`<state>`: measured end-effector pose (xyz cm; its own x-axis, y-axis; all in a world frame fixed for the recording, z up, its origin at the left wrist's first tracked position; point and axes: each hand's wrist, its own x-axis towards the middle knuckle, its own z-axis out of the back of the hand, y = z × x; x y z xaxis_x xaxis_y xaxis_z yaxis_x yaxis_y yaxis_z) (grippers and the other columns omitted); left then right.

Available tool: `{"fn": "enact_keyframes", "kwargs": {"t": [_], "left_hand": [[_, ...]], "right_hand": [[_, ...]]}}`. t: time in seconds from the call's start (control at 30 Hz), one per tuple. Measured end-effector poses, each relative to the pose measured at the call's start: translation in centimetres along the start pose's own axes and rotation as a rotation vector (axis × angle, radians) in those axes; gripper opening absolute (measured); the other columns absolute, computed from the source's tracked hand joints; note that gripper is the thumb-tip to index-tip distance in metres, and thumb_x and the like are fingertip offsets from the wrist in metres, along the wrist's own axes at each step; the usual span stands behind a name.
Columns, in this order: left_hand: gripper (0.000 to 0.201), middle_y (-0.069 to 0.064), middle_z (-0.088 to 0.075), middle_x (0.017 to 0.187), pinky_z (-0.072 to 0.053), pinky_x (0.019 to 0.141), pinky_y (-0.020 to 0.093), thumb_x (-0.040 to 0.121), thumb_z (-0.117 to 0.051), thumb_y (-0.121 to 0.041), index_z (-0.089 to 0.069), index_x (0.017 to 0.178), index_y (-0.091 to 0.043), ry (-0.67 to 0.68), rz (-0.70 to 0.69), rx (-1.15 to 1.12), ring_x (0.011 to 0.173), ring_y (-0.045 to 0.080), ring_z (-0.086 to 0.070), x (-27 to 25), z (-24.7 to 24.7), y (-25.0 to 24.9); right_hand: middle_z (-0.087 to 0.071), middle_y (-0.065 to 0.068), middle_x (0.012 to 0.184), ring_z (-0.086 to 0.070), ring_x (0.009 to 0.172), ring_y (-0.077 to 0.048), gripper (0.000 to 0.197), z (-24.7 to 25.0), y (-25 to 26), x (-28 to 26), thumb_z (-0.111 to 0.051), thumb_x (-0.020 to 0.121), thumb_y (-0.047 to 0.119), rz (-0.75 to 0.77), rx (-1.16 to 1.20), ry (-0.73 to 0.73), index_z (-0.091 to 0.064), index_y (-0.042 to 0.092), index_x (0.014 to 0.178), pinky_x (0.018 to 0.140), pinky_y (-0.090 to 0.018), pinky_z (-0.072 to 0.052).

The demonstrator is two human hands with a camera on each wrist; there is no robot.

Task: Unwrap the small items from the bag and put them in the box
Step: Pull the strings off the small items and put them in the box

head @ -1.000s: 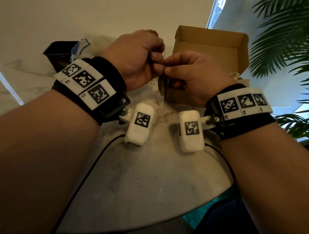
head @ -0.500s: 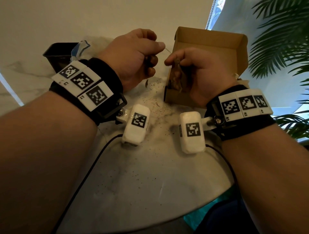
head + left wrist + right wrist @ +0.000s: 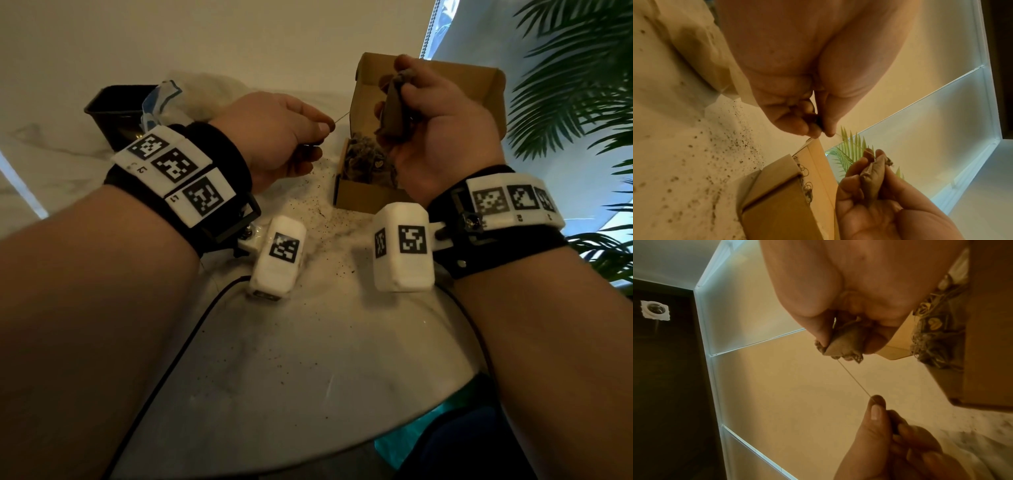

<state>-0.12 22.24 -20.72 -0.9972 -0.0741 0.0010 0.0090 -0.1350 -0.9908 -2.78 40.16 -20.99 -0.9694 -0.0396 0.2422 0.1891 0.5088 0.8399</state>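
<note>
Item held — a small brown pouch [image 3: 394, 109], pinched upright in the right hand [image 3: 442, 137] between thumb and curled fingers, its crumpled neck poking out above the fingertips. The pouch was raised above the open cardboard box [image 3: 363, 195], over the box's near half. In the right wrist view the pouch [image 3: 844, 344] showed a smooth tan body with a frayed, lacy lower edge.

Thread [image 3: 855, 379] — 1 thin pale strand, drawn taut from the pouch's edge down to the left hand [image 3: 274, 137]. The left hand's thumb and forefinger were closed on the strand's end, the other fingers curled in around something small and dark that could not be made out. The left hand stood just left of the box, apart from it and lower than the right hand.

Box contents — a tangle of grey-brown items [image 3: 366, 161] lay at the near end; in the right wrist view small heart shapes showed among them [image 3: 935, 324]. The lid flap stood upright at the far side.

Surroundings — a white marble table [image 3: 308, 359] with a rounded near edge, strewn with dark specks between the hands and the box. A crumpled clear bag [image 3: 191, 92] with blue trim lay behind the left wrist, beside a black tub [image 3: 109, 113]. Palm fronds [image 3: 575, 85] hung to the right of the box. Bare tabletop lay in front of the box.
</note>
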Motion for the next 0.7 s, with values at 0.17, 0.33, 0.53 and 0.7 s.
{"fn": "enact_keyframes", "kwargs": {"t": [0.17, 0.33, 0.53, 0.7], "left_hand": [[0.01, -0.004, -0.076, 0.092, -0.05, 0.059, 0.026, 0.094, -0.071, -0.018, -0.078, 0.097, -0.024, -0.025, 0.006, 0.159, 0.073, 0.01, -0.065, 0.0, 0.2, 0.0], [0.013, -0.002, -0.075, 0.079, -0.054, 0.057, 0.023, 0.092, -0.07, -0.007, -0.078, 0.096, -0.017, 0.061, 0.026, 0.196, 0.066, 0.009, -0.065, -0.3, 0.2, -0.2], [0.011, 0.004, -0.074, 0.083, -0.055, 0.057, 0.024, 0.091, -0.069, -0.003, -0.075, 0.096, -0.011, 0.189, 0.031, 0.179, 0.068, 0.012, -0.067, -0.8, 0.0, -0.4], [0.011, -0.004, -0.072, 0.077, -0.053, 0.06, 0.024, 0.091, -0.069, -0.006, -0.072, 0.095, -0.017, 0.285, -0.075, 0.159, 0.068, 0.01, -0.064, -1.5, -0.6, -0.9]], "right_hand": [[-0.072, -0.008, 0.088, -0.068, 0.071, -0.017, 0.028, 0.0, 0.1, 0.0, -0.048, 0.097, -0.002, 0.008, -0.024, -0.023, -0.069, 0.011, 0.111, 0.058, -0.028, -0.052], [-0.07, -0.009, 0.088, -0.066, 0.071, -0.016, 0.028, 0.0, 0.0, 0.1, -0.049, 0.098, -0.001, 0.006, -0.047, -0.089, -0.067, 0.006, 0.118, 0.058, -0.027, -0.053], [-0.068, -0.01, 0.094, -0.065, 0.077, -0.018, 0.029, 0.0, -0.2, 0.3, -0.05, 0.099, 0.002, -0.024, -0.069, -0.133, -0.066, 0.004, 0.123, 0.058, -0.027, -0.053], [-0.068, -0.009, 0.091, -0.067, 0.073, -0.021, 0.025, 0.1, -0.2, 0.7, -0.056, 0.097, 0.008, -0.116, -0.201, -0.116, -0.069, 0.011, 0.119, 0.061, -0.034, -0.057]]}}
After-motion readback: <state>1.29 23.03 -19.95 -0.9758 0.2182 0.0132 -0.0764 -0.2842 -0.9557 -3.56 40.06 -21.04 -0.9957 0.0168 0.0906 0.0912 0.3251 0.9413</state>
